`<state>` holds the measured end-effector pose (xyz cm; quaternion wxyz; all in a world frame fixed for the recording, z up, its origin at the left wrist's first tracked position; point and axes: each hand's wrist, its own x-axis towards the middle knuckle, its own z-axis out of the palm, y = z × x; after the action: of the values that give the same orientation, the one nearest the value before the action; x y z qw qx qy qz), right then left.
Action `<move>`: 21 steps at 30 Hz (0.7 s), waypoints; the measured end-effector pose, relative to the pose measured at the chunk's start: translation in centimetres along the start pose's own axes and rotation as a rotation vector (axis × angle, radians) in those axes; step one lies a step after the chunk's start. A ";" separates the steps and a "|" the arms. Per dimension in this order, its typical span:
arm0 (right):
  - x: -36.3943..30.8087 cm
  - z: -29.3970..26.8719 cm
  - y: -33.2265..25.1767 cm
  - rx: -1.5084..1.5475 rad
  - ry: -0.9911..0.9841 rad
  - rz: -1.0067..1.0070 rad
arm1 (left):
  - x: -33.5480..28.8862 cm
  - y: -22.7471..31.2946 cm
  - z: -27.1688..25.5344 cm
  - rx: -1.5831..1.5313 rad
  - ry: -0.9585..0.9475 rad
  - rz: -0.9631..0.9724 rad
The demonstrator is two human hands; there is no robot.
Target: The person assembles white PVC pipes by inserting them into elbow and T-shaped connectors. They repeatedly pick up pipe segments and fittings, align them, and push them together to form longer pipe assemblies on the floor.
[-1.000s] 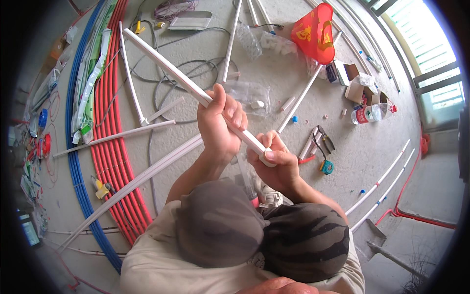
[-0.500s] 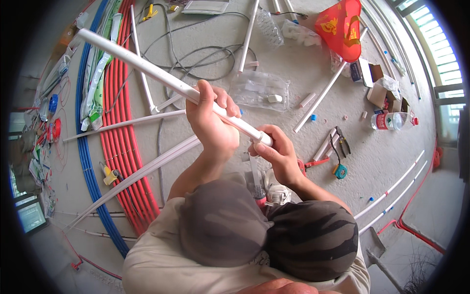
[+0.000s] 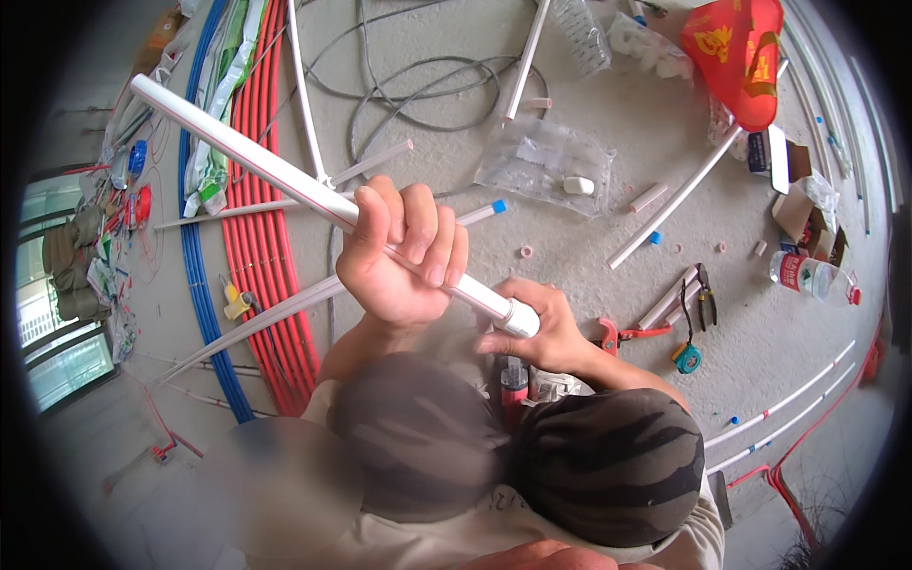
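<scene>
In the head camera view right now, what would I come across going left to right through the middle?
Long blue pipes, long red pipes, the left hand, the right hand, a red-handled hand tool, a teal tape measure, a clear plastic bottle with a red label.

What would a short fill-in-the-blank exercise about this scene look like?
The pipe held by the left hand and the right hand is mostly ____.
The tube bundle just left of the red tubes is ____.
The clear bottle lies on its ____.

Missing words: white; blue; side.
</scene>
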<state>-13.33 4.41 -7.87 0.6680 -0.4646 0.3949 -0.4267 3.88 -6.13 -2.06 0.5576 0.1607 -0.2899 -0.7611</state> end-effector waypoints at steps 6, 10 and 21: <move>0.5 0.2 -0.6 -0.191 0.036 -0.159 | -0.3 0.3 0.1 0.039 0.043 -0.003; 0.3 0.8 -0.4 -0.184 0.013 -0.069 | -1.1 0.3 0.7 0.090 0.097 -0.012; -2.3 0.1 -0.7 -0.101 -0.036 0.062 | -2.7 -1.4 2.0 0.066 -0.050 0.028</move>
<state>-14.11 6.41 -6.83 0.6636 -0.4929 0.4178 -0.3771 2.55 -2.78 -1.56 0.5551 0.1557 -0.3311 -0.7470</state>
